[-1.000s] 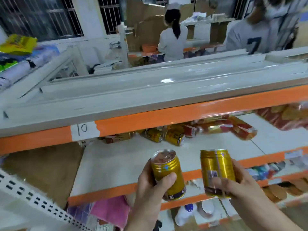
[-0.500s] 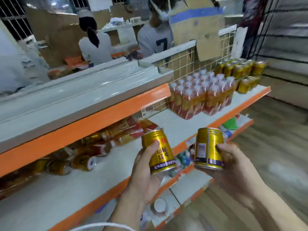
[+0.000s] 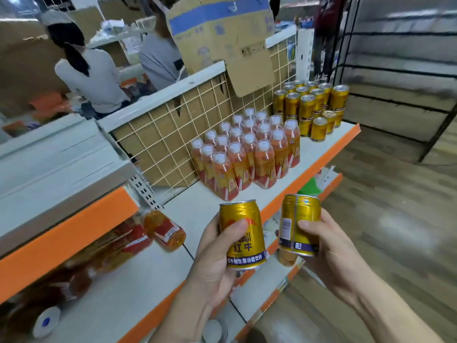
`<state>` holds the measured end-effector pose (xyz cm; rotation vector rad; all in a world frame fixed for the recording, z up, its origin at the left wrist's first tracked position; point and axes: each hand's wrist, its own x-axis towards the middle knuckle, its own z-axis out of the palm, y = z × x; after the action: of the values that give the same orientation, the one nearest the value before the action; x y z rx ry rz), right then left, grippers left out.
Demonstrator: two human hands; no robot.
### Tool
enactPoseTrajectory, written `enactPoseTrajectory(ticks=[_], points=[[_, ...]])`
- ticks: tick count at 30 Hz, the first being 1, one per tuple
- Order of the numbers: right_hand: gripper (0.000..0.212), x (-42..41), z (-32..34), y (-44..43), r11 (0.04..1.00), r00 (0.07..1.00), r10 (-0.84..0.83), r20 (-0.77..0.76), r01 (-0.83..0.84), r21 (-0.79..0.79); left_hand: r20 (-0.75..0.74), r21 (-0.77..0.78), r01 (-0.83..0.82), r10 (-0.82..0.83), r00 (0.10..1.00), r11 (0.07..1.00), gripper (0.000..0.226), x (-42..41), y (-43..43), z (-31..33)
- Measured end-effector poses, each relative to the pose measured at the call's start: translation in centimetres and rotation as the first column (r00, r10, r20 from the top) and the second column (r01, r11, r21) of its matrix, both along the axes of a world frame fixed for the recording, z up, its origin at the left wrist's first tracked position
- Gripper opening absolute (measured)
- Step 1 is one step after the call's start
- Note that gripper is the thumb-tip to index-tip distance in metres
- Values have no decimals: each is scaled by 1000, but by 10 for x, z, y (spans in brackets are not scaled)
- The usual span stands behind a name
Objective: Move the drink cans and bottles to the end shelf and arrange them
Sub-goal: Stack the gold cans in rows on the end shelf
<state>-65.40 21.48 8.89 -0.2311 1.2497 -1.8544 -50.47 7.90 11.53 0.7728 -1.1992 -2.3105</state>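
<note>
Left hand (image 3: 212, 266) grips gold can (image 3: 242, 233), right hand (image 3: 331, 253) grips another can (image 3: 299, 225), well short of the can stack (image 3: 311, 107); careless placing could topple it.

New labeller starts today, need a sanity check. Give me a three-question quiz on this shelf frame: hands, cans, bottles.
1. True or false: the left hand grips one gold can and the right hand grips a second can.
2. Multiple choice: in the picture, the upright white-capped bottles stand (A) left of the stacked cans, (B) right of them, (C) on top of them.
3. Fill in: the lone bottle under the upper shelf lies on its ____.

Key: 1 true; 2 A; 3 side.
</note>
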Motion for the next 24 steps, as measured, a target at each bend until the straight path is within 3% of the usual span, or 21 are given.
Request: enactPoseTrajectory(ticks=[2, 6, 13, 18, 24], points=[[59, -21, -4, -17, 998, 999, 8, -39, -6, 57, 13, -51, 14, -13, 1000, 999, 60, -23, -22, -12], [60, -65, -1, -39, 990, 976, 13, -216, 18, 138, -1, -171, 15, -15, 1000, 985, 61, -74, -55, -22], [67, -164, 18, -41, 960, 817, -108, -566, 233, 153, -61, -357, 88, -117, 991, 930, 49, -181, -70, -7], [67, -253, 14, -34, 953, 754, -144, -641, 280, 115, -27, -384, 73, -90, 996, 920, 43, -266, -60, -8], [65, -374, 12, -25, 975, 709, -43, -704, 184, 125, 2, -360, -78, 85, 996, 930, 65, -383, -33, -17]])
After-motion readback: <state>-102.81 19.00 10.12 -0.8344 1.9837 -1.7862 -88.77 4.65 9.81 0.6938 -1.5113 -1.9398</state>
